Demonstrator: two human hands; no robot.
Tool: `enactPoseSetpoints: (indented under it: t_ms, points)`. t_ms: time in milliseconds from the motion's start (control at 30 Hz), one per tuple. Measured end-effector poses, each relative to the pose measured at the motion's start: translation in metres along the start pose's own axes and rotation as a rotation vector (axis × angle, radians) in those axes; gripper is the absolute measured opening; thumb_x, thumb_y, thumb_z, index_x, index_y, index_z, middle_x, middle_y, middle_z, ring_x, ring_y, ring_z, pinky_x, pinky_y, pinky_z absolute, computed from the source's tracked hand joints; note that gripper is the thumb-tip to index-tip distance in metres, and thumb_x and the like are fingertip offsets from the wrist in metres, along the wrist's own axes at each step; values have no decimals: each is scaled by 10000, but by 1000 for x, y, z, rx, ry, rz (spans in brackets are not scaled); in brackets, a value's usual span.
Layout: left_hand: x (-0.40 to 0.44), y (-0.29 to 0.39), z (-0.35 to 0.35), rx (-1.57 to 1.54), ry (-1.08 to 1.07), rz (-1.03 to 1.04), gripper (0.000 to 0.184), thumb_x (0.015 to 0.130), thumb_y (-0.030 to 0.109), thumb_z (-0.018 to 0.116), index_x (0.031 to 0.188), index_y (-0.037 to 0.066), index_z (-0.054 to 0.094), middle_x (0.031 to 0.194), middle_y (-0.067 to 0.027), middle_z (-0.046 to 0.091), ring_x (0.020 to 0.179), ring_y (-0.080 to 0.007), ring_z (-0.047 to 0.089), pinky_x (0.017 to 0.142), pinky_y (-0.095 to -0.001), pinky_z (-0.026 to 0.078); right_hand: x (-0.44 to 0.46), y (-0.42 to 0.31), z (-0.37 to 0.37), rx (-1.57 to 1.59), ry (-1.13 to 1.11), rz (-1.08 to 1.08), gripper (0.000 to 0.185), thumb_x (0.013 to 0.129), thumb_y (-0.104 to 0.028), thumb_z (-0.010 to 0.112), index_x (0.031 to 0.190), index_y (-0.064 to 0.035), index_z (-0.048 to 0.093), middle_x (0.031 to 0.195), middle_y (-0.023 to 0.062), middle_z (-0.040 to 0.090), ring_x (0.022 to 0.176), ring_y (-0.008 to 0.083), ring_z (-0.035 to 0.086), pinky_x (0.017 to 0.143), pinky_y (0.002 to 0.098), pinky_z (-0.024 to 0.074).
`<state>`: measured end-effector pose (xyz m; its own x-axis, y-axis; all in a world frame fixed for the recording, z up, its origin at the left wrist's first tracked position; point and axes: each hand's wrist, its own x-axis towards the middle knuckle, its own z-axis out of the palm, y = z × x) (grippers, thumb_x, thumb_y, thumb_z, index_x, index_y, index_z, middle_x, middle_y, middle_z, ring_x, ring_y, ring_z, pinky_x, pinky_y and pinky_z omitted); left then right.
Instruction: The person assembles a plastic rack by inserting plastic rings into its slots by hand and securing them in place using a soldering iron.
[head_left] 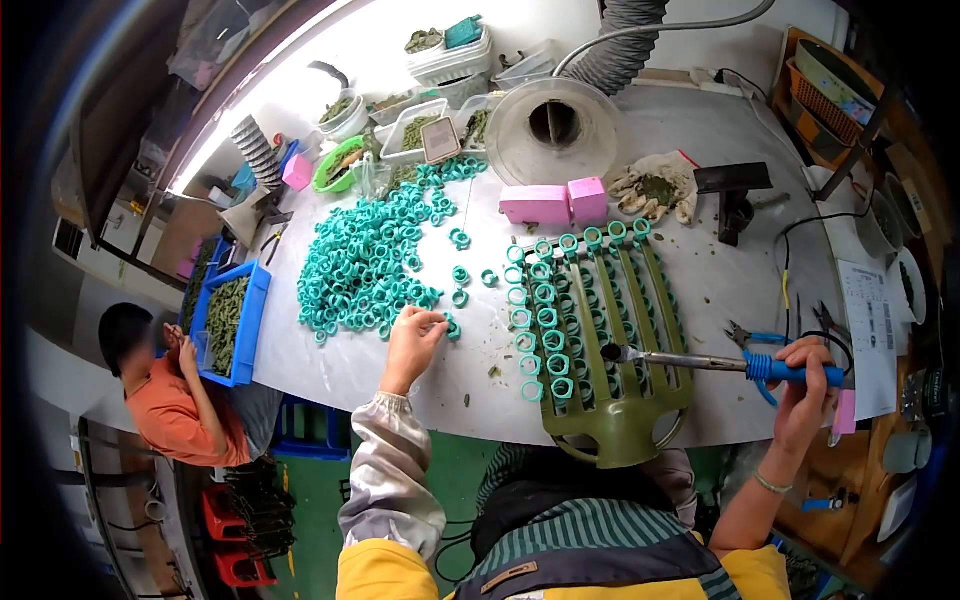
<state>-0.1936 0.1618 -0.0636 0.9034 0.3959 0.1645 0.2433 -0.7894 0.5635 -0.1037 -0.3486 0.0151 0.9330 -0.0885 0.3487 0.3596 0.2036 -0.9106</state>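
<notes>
My left hand [414, 345] is at the lower right edge of a big pile of teal rings [360, 260], its fingers pinched together next to one teal ring [452, 327]. Whether the fingertips hold a piece is too small to tell. My right hand [803, 385] is wrapped round the blue handle of a soldering iron [700, 362]. The iron's dark tip points left, over the olive-green slatted rack [615, 425]. Teal rings [527, 342] stand in rows along the rack's left side and top, and more show between its slats.
Pink blocks [535, 205], a glove [655, 188] and a black stand [733, 185] lie beyond the rack. Tubs of green pieces [412, 133] line the back beside a round clear cover [520, 130]. Pliers and cables are at right. A co-worker [180, 400] sits left by a blue crate [255, 310].
</notes>
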Motion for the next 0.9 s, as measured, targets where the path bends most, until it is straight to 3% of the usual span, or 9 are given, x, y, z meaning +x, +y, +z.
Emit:
enactPoseSetpoints:
  t_ms: [167,333,467,567,700,733,900]
  points:
    - [7,1,4,-448,27,-232,176,874,124,755,994,6,706,968,-47,633,817,-137,677,686,-238,535,2,3,15,-3,35,7,215,942,-193,538,805,-41,605,851,76,594,835,164,612,512,267,495]
    - [19,106,-7,-716,-228,-39,230,923,87,695,1143,20,706,1108,-52,570,901,-105,642,792,-224,515,8,14,33,32,35,4,202,976,-148,525,863,-1,607,898,102,618,803,183,618,570,304,524]
    - [36,154,5,-660,-449,67,258,948,120,663,1187,25,678,1138,2,545,919,-48,525,779,-204,448,13,25,43,26,9,25,210,989,-134,518,905,28,621,931,139,648,683,178,614,625,298,541]
    - [50,166,17,-594,-518,110,231,929,114,679,1142,25,692,1133,-10,560,873,-54,536,772,-218,467,15,33,50,29,-11,21,210,992,-129,516,908,30,625,933,139,650,695,176,623,629,302,547]
    - [60,159,55,-427,-248,355,237,875,66,697,1112,50,700,1130,-74,651,992,-218,631,862,-315,500,16,46,54,17,-41,22,213,998,-118,506,916,38,626,944,139,648,721,175,644,649,299,562]
    - [62,160,61,-299,-157,452,253,849,62,708,1102,62,705,1136,-96,671,1095,-297,603,930,-380,483,16,52,55,33,-43,14,207,997,-110,504,920,40,624,954,133,652,729,173,650,655,295,564]
    - [66,158,77,-209,-154,468,278,842,65,726,1120,78,710,1159,-93,687,1117,-291,608,966,-378,470,17,66,67,75,-59,18,199,1002,-97,498,934,37,628,960,119,657,730,175,667,672,288,568]
